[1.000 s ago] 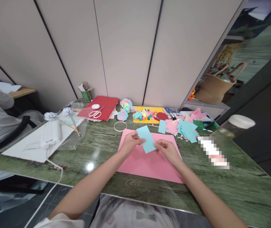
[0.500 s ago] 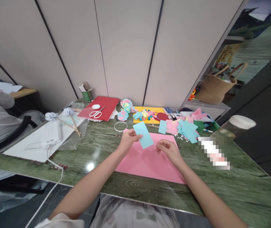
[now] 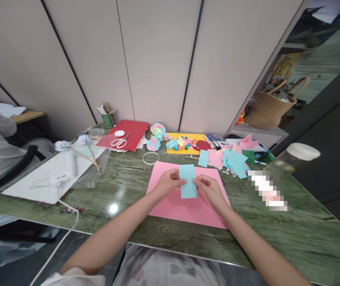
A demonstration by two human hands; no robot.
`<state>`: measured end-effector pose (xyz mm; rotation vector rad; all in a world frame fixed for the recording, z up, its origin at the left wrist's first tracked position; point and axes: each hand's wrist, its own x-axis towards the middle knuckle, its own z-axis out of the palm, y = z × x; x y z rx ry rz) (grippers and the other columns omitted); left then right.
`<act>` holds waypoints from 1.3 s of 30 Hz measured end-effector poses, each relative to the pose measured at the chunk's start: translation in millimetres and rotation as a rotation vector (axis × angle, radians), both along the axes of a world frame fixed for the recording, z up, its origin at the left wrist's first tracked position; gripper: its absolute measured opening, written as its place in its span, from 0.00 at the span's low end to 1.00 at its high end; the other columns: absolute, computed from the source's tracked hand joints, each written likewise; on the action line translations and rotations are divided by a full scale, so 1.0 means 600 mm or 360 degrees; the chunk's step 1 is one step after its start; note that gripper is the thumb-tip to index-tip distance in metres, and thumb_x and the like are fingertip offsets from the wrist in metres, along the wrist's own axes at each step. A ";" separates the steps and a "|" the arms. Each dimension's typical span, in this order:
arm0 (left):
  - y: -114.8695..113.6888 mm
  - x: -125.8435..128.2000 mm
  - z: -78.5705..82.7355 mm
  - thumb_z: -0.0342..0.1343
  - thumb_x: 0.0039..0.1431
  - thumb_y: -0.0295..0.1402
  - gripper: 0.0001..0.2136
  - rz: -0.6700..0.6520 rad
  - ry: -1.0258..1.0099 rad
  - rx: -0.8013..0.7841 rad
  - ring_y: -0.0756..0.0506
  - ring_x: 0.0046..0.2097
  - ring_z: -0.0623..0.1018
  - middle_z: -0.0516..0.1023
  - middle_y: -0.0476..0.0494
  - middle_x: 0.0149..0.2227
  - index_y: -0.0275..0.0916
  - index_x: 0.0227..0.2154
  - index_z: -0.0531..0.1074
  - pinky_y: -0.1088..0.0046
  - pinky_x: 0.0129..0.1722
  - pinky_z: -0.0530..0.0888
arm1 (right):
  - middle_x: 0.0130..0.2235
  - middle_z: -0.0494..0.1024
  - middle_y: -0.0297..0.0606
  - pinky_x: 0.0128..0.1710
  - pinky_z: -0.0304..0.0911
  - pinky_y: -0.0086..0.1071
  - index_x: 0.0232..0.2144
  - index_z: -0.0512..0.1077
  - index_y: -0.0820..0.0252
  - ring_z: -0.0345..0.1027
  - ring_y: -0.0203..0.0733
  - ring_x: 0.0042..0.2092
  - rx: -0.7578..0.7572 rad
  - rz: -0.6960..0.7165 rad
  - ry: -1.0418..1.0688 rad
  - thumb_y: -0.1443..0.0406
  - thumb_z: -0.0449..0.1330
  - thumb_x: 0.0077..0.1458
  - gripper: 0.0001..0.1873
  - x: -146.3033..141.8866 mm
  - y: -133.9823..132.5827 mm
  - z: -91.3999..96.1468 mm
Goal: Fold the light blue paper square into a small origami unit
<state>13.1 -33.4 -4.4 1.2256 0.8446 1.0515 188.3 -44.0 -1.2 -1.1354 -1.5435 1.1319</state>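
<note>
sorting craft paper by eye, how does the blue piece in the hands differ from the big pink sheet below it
The blue piece is much smaller than the pink sheet. The blue piece is held between the left hand and right hand, while the pink sheet lies on the table. Both look plain and roughly rectangular.

Blue paper slip (image 3: 189,182), one: left hand (image 3: 169,182) and right hand (image 3: 211,187) are pinching its sides over a pink sheet (image 3: 184,211). White-handled scissors (image 3: 124,139) are lying at its ten o'clock, paper pieces (image 3: 237,162) at two.
</note>
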 end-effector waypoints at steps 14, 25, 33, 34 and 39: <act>-0.026 0.017 0.006 0.58 0.43 0.29 0.25 0.0214 0.0244 0.0333 0.54 0.26 0.67 0.67 0.51 0.26 0.42 0.48 0.63 0.78 0.27 0.66 | 0.21 0.63 0.30 0.29 0.54 0.28 0.18 0.63 0.60 0.57 0.34 0.26 0.0090 -0.0144 0.0135 0.59 0.55 0.50 0.13 0.006 0.000 0.003; -0.024 0.009 0.016 0.57 0.44 0.27 0.25 -0.0055 0.0479 0.0515 0.53 0.29 0.64 0.68 0.46 0.34 0.42 0.48 0.65 0.76 0.30 0.65 | 0.22 0.63 0.31 0.28 0.54 0.28 0.19 0.63 0.60 0.57 0.34 0.26 0.0073 -0.0045 0.0129 0.61 0.55 0.50 0.12 0.007 -0.001 0.005; -0.023 0.005 0.019 0.58 0.44 0.28 0.26 -0.0085 0.0449 0.0411 0.53 0.26 0.62 0.65 0.51 0.25 0.41 0.50 0.62 0.76 0.27 0.64 | 0.20 0.62 0.30 0.26 0.53 0.28 0.18 0.62 0.60 0.56 0.33 0.24 0.0060 0.0000 0.0075 0.60 0.54 0.50 0.14 0.009 0.001 0.005; -0.023 0.005 0.020 0.58 0.44 0.28 0.26 -0.0076 0.0457 0.0424 0.53 0.26 0.62 0.65 0.51 0.25 0.41 0.50 0.62 0.76 0.27 0.64 | 0.20 0.62 0.30 0.26 0.53 0.27 0.18 0.62 0.60 0.56 0.33 0.24 0.0064 -0.0002 0.0066 0.59 0.54 0.50 0.14 0.009 0.001 0.006; -0.021 0.005 0.019 0.58 0.44 0.28 0.26 -0.0044 0.0468 0.0440 0.53 0.27 0.62 0.66 0.50 0.27 0.42 0.50 0.63 0.76 0.28 0.64 | 0.20 0.63 0.30 0.26 0.53 0.27 0.18 0.62 0.60 0.56 0.33 0.24 0.0072 0.0013 0.0002 0.59 0.55 0.50 0.14 0.008 -0.001 0.010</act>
